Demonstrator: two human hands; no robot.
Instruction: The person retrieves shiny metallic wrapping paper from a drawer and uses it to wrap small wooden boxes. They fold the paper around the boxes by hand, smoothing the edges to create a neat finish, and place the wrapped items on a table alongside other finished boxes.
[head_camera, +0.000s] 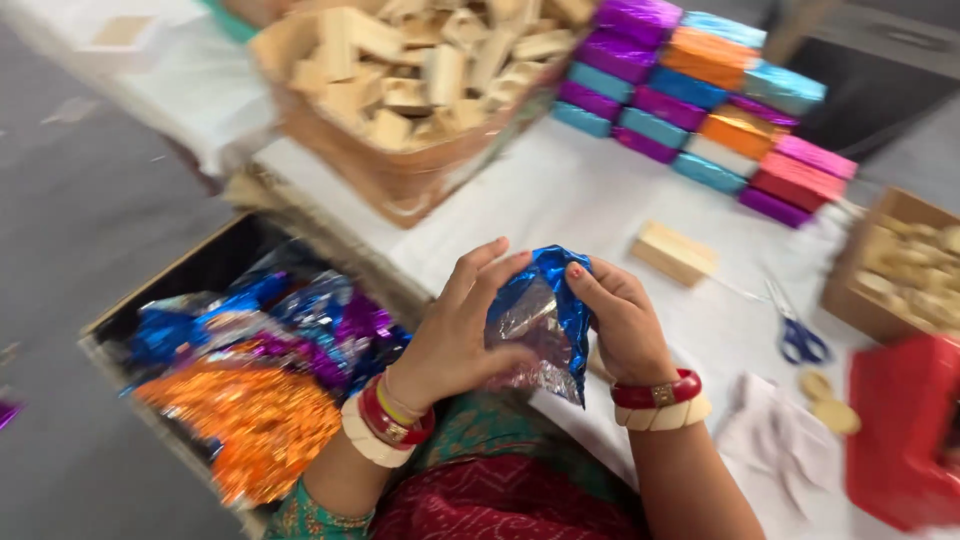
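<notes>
Both hands, left (455, 335) & right (620, 325), pinch blue foil (548, 315) w/ us at frame centre, 7 o'clock of wood block (673, 252); thin foil may tear if tugged apart.

Motion blur softens the wooden blocks (420, 70); the red box (905, 435) is cut by the right edge; foil (540, 320) hides whatever it wraps.

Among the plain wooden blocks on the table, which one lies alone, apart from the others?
The single pale wooden block on the white table cover, just beyond the hands. The other plain blocks are heaped in the brown cardboard box.
</notes>
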